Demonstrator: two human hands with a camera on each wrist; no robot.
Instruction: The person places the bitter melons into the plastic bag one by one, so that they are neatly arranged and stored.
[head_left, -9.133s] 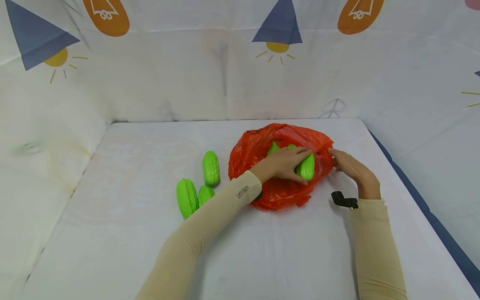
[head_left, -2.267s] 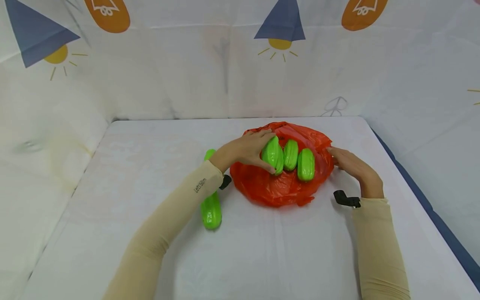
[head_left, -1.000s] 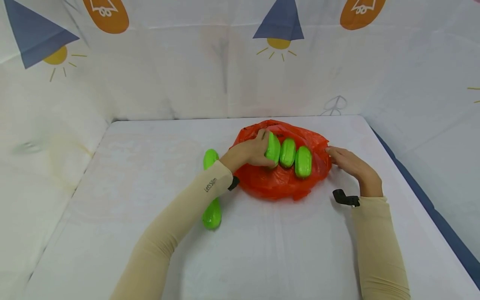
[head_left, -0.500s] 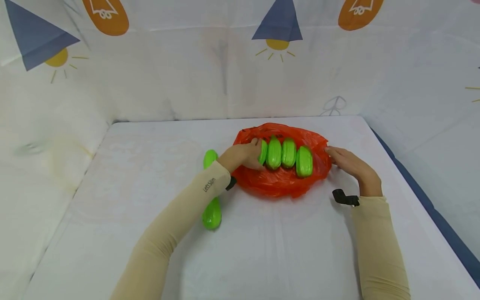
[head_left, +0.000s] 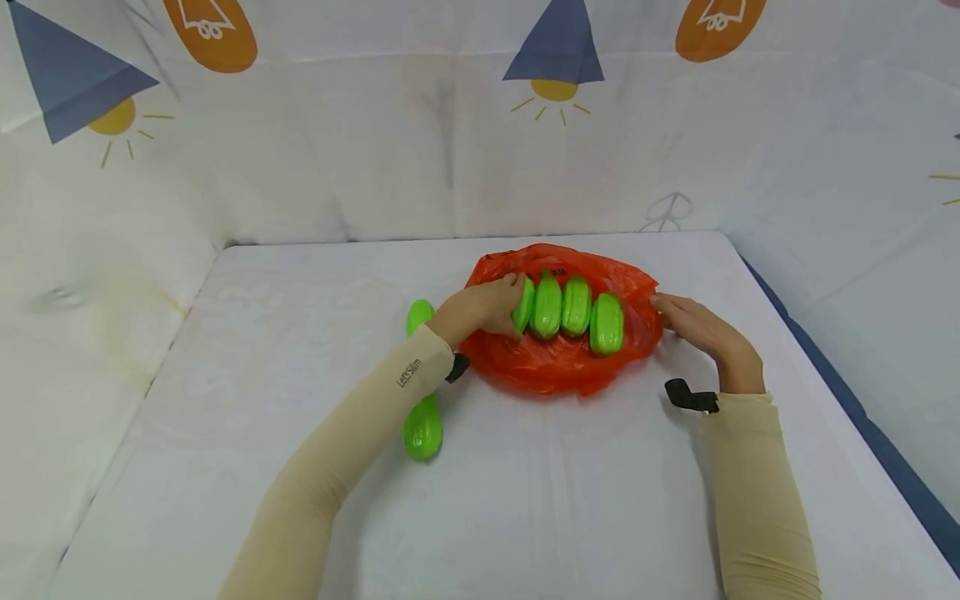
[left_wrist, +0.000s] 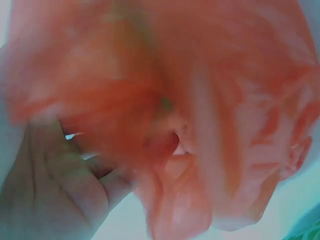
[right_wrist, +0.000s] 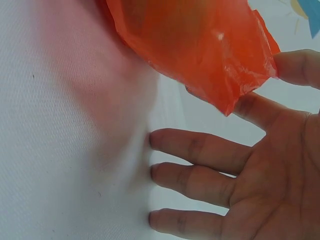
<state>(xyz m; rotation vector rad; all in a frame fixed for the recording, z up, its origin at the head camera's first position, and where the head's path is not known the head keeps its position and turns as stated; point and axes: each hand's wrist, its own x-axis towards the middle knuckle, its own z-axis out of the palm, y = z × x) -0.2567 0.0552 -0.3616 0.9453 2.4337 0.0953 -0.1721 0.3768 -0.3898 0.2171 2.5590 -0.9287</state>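
Note:
My left hand [head_left: 483, 308] reaches over the left rim of a red plastic bag [head_left: 555, 371]. Its thumb and fingers hold the leftmost green, cucumber-shaped vegetable [head_left: 525, 302], half hidden by the hand. Three more stand side by side in the bag: one green vegetable [head_left: 547, 307], another green vegetable [head_left: 577, 307] and the rightmost green vegetable [head_left: 607, 325]. In the left wrist view, the red film [left_wrist: 230, 125] covers most of the left fingers. My right hand [right_wrist: 260, 170] pinches the bag's right rim between thumb and forefinger, the other fingers stretched out below.
Left of the bag, partly behind the left forearm, lie a farther green vegetable [head_left: 420, 314] and a nearer green vegetable [head_left: 423, 435]. The white table [head_left: 585, 500] meets a printed cloth wall [head_left: 375, 167] at the back.
One vegetable went from the table into the bag. Over the last second my left hand moved left from the second vegetable to the leftmost one. My right hand stays at the rim.

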